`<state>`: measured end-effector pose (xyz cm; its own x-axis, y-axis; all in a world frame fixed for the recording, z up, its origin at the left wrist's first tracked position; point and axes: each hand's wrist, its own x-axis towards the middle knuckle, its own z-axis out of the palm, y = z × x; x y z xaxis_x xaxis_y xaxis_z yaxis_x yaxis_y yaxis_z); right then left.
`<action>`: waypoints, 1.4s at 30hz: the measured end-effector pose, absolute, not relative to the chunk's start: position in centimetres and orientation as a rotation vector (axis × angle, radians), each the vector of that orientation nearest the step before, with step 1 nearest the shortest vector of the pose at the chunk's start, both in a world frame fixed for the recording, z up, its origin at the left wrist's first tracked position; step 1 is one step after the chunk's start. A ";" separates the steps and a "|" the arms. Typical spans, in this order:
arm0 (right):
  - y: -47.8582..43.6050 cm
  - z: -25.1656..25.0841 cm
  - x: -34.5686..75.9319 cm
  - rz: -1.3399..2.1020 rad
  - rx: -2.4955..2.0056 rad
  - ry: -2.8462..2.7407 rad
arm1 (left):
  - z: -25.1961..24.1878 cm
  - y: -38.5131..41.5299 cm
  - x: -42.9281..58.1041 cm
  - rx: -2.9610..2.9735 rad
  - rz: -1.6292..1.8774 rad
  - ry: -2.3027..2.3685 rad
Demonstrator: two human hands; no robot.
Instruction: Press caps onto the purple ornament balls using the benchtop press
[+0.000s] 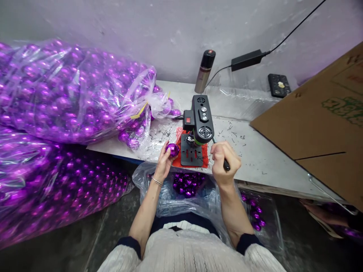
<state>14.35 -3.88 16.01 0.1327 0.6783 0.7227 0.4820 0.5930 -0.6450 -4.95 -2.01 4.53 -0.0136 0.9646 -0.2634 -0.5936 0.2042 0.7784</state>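
My left hand holds a shiny purple faceted bauble between thumb and fingers, just left of a small black bench press machine. Wrapped in a fist, my right hand grips the machine's lever handle, whose black end sticks out below the fist. The machine has round vents, buttons on top and a red switch on its left side. Its slotted black base plate stands on a red sheet. Under the head of the machine, the details are partly hidden.
Big clear bags of purple baubles fill the left. An open plastic bag with baubles hangs at my lap. Behind the machine stand a spray can and a black power adapter. A cardboard box leans in from the right. Dark scraps litter the table.
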 end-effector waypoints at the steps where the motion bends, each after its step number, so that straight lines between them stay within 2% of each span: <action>1: -3.9 16.1 14.4 0.188 -1.025 -1.514 | 4.4 -1.9 -4.7 0.530 1.313 0.907; 15: -4.1 15.9 14.3 0.154 -1.002 -1.544 | 2.1 -0.2 -1.1 1.387 1.152 1.278; 22: -4.2 15.6 14.3 0.125 -1.016 -1.552 | 1.4 0.4 -0.4 1.880 1.239 1.267; 32: -4.2 14.8 14.4 0.093 -1.008 -1.556 | -1.1 0.4 0.3 1.963 1.272 1.267; 42: -3.6 10.6 14.3 -0.083 -0.901 -1.545 | -0.7 0.3 0.1 1.938 1.230 1.273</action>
<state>14.27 -3.56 10.56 0.0907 0.4838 0.8705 0.5744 0.6886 -0.4426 0.12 0.25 -0.71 0.1494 0.9010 0.4074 0.4380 -0.4297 0.7897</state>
